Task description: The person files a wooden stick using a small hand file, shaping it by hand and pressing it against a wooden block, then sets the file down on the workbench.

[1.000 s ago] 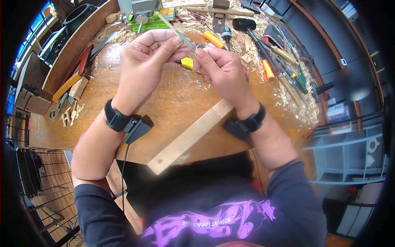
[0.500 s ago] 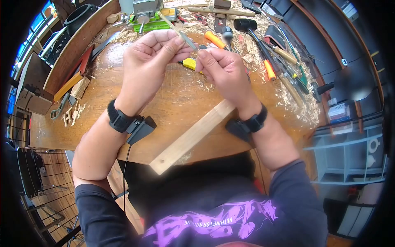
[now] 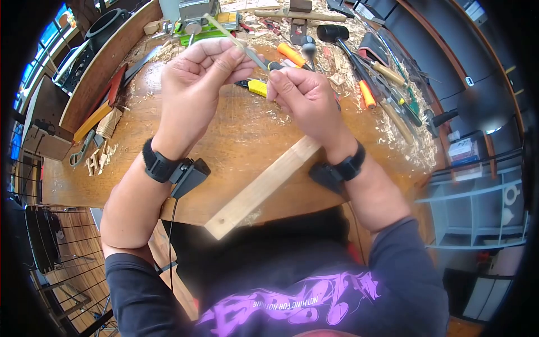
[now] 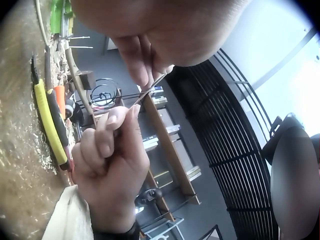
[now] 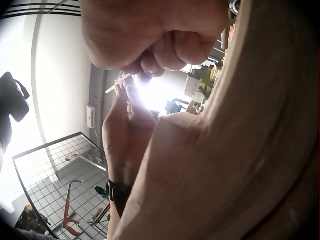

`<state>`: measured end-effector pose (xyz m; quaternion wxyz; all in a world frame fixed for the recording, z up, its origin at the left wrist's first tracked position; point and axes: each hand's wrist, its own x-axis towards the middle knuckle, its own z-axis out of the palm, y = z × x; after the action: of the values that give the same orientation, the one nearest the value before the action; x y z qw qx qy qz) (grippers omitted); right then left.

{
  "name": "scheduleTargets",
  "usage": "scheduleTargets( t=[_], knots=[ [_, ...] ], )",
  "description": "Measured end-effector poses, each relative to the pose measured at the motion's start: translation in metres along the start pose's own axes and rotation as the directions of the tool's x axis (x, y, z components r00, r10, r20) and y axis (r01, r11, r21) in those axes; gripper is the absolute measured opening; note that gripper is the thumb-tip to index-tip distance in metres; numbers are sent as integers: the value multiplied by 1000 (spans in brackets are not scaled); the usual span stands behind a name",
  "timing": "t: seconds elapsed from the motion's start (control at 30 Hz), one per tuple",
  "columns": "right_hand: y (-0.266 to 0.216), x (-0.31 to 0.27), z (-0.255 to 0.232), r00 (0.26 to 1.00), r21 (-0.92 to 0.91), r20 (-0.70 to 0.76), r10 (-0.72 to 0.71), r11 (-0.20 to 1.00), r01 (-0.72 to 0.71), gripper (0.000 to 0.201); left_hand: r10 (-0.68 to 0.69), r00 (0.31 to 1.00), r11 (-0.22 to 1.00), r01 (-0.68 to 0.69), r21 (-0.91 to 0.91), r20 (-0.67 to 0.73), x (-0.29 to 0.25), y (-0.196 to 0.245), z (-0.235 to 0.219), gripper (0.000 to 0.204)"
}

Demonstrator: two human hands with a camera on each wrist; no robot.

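Note:
In the head view my left hand (image 3: 193, 78) pinches a thin pale stick (image 3: 224, 31) between thumb and fingers, its far end pointing up and left. A narrow grey part (image 3: 256, 58) continues the stick's line toward my right hand (image 3: 306, 98). There, the right thumb and forefinger pinch a small dark piece (image 3: 274, 65) at the near end; its kind cannot be told. Both hands are raised over the bench, fingertips close together. The left wrist view has the slim strip (image 4: 147, 93) spanning both hands' fingertips. A squared wooden bar (image 3: 264, 188) lies below the right forearm.
Beyond the hands lie a yellow-and-black tool (image 3: 257, 87), an orange handle (image 3: 292, 55) and a black-headed mallet (image 3: 332, 32). A green-based metal device (image 3: 208, 36) stands at the back among wood shavings. Scissors (image 3: 84, 149) rest at the left; several hand tools lie at the right.
My left hand and the pale stick have shifted slightly left, away from the right hand. More of the dark piece now shows at the right fingertips. The wooden bar stays put.

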<state>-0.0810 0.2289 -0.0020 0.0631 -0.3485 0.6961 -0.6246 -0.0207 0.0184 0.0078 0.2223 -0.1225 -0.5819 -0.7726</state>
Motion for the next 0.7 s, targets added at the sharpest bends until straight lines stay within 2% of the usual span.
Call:
scheduleTargets(
  t=[0.1, 0.17, 0.27, 0.37, 0.47, 0.7],
  knots=[
    [0, 1, 1, 1000, 9, -7, -16, 1000, 16, 39, -3, 998, 1000, 3, -4, 56, -2, -3, -1, 19],
    [-2, 0, 0, 1000, 5, -12, -28, 1000, 28, 39, 42, 999, 997, -44, 56, 24, 0, 4, -3, 19],
    [-5, -2, -4, 1000, -39, 0, 3, 999, -3, 39, 37, 999, 999, -37, 9, 17, 0, -1, -3, 20],
    [0, -1, 1, 1000, -10, -13, 2, 1000, -2, 39, 40, 999, 998, -40, 43, 8, 1, 5, -2, 20],
    [-1, 0, 3, 998, -31, -32, -57, 998, 56, 40, 23, 1000, 999, -24, 26, 10, 3, 4, -2, 21],
    [1, -1, -9, 997, 138, -76, -7, 990, 17, 40, -20, 999, 999, 21, -44, 35, 3, 6, -1, 21]
  ],
)
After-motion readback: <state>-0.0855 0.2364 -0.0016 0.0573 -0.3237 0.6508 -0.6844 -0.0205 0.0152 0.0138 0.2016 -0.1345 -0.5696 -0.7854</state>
